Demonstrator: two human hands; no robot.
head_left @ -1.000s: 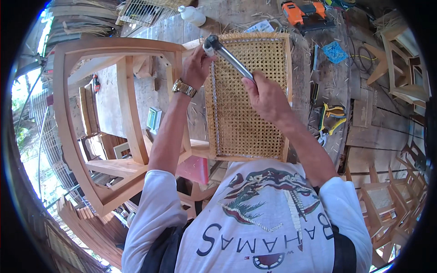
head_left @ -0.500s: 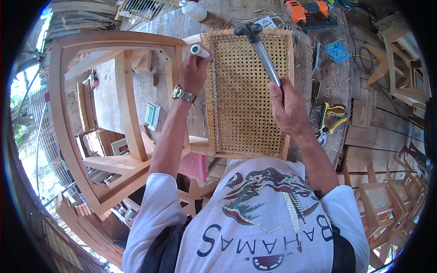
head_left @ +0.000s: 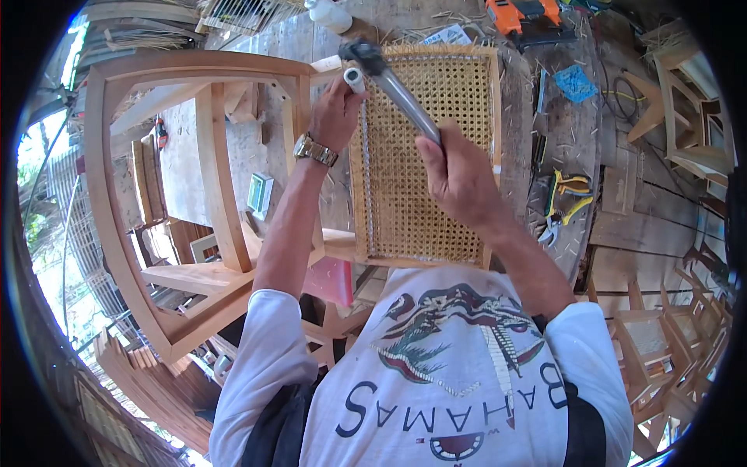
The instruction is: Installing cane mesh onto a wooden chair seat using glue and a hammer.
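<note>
A hammer point(head_left: 408, 105) with a dark head and a shiny metal handle is gripped in my right hand point(head_left: 465, 173). Its head hangs just beside a short white tube-like piece point(head_left: 354, 79), which my left hand point(head_left: 336, 115) pinches upright; whether the two touch I cannot tell. Under both hands lies a woven cane panel point(head_left: 424, 210) in a wooden frame, part of a chair. The tube stands at the panel's far left corner, where its lower end is hidden by my fingers. Loose cane ends stick out along the panel's far edge.
The chair's larger wooden frame point(head_left: 222, 179) stands to the left. At the right on the workbench point(head_left: 517, 156) lie yellow-handled pliers point(head_left: 568, 202) and a blue mesh piece point(head_left: 576, 83). Farther back are an orange power tool point(head_left: 525, 17) and a white bottle point(head_left: 328, 15).
My right hand has swung the hammer leftward, bringing its head from over the panel to the tube. The left hand with the tube has shifted slightly right.
</note>
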